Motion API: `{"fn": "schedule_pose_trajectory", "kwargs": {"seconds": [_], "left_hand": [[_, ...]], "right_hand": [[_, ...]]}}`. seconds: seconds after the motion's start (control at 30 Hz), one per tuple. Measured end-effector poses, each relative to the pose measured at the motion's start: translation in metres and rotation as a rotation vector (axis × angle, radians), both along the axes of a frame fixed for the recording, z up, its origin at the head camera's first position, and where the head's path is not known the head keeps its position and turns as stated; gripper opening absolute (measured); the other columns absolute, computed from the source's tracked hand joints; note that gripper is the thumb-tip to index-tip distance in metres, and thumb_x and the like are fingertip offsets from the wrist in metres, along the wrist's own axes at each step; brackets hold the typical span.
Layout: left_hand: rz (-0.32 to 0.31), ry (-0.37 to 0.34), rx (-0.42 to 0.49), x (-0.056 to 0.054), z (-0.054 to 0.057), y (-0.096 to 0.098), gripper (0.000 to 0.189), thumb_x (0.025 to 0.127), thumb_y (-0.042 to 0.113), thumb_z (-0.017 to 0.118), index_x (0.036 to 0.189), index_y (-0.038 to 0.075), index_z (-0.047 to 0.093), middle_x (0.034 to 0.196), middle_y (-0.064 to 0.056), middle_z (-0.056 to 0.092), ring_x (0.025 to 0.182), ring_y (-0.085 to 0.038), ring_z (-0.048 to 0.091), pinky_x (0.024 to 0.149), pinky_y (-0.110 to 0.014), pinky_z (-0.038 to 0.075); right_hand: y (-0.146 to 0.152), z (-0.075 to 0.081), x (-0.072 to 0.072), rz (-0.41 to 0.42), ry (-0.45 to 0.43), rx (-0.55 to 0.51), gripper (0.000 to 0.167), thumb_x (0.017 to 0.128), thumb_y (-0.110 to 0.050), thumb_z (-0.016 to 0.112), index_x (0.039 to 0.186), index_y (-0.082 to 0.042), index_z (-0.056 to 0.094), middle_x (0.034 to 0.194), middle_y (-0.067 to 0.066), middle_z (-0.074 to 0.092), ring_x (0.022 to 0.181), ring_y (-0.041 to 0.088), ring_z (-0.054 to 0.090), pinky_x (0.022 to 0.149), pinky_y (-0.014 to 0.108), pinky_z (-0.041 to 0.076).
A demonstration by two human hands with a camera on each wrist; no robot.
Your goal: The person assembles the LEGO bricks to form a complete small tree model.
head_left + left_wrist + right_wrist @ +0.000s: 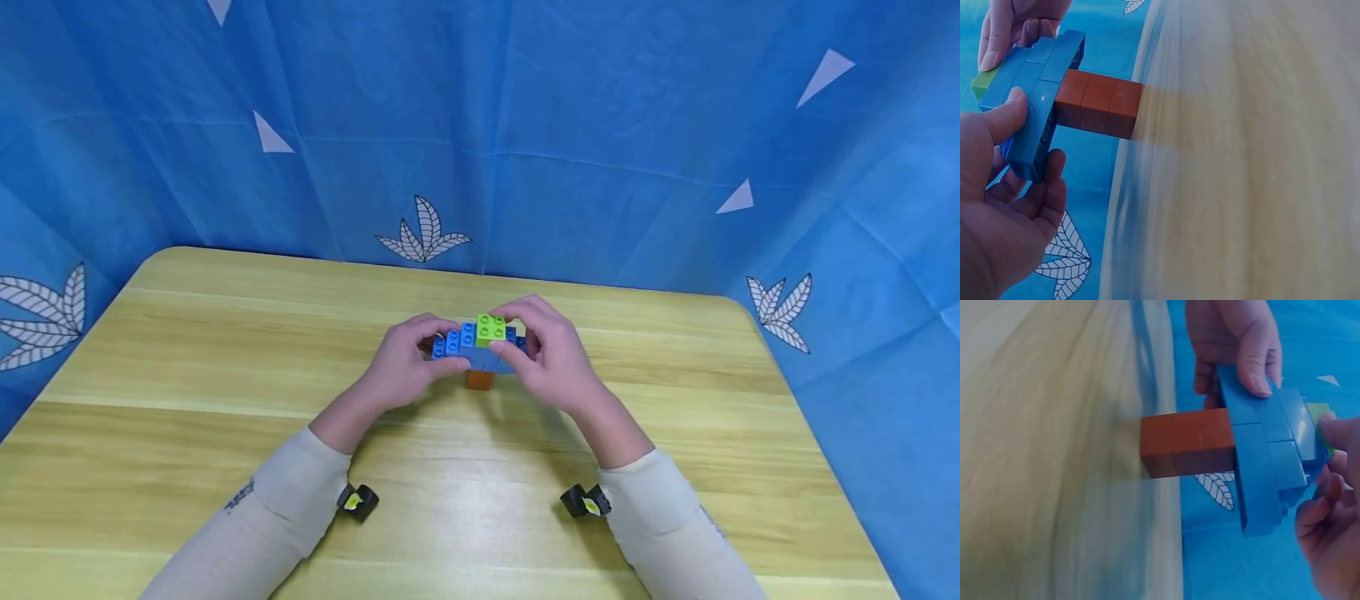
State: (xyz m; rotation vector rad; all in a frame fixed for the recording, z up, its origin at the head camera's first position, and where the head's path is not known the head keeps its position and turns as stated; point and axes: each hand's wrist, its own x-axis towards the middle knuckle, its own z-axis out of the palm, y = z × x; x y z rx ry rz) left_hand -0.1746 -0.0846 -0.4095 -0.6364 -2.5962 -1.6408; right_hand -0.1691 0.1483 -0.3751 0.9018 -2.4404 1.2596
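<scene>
A tree-like block build stands upright on the table, with a stem of stacked orange-brown bricks [1097, 103] under stepped layers of blue bricks [1260, 469] that narrow toward the top. On top sits a lime-green brick [491, 331] with its studs facing up. My left hand [408, 362] grips the left end of the blue layers, thumb on the near side and fingers curled at the far side and underneath. Thumb and index finger of my right hand [553, 354] pinch the green brick from the right. Whether the green brick is pressed fully down cannot be told.
The light wooden table [225, 333] spreads around the build. Behind it hangs a blue cloth [600, 108] printed with white leaves and triangles. Small black straps with cameras [360, 502] sit at both sleeve cuffs.
</scene>
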Motion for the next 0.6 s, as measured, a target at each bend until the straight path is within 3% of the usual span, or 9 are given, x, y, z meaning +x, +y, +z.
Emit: {"fn": "schedule_pose_trajectory", "kwargs": {"seconds": [0.17,0.37,0.6], "left_hand": [[0.006,-0.001,-0.008,0.0,0.0,0.001,0.038,0.087,0.021,0.081,0.121,0.008,0.069,0.105,0.0,0.065,0.088,-0.023,0.057,0.078,-0.037,0.052],[0.001,-0.003,-0.033,0.001,0.001,0.001,0.04,0.088,0.024,0.08,0.123,0.009,0.067,0.111,-0.001,0.064,0.09,-0.024,0.057,0.078,-0.038,0.052],[0.005,-0.01,-0.047,0.003,0.001,-0.002,0.049,0.085,0.024,0.083,0.129,0.01,0.064,0.115,-0.002,0.064,0.091,-0.025,0.057,0.079,-0.038,0.052]], "right_hand": [[0.0,-0.003,0.0,-0.013,0.051,0.021,0.029,0.094,-0.017,0.072,0.121,-0.009,0.066,0.115,-0.002,0.061,0.054,0.011,0.04,0.047,0.027,0.037],[0.0,-0.01,0.006,-0.049,0.008,-0.033,0.041,0.091,-0.016,0.076,0.13,-0.011,0.064,0.121,-0.003,0.06,0.055,0.013,0.04,0.047,0.027,0.037],[0.011,-0.023,0.016,-0.162,0.024,-0.107,0.059,0.079,-0.019,0.088,0.133,-0.012,0.065,0.122,0.002,0.063,0.051,0.014,0.037,0.045,0.027,0.034]]}}
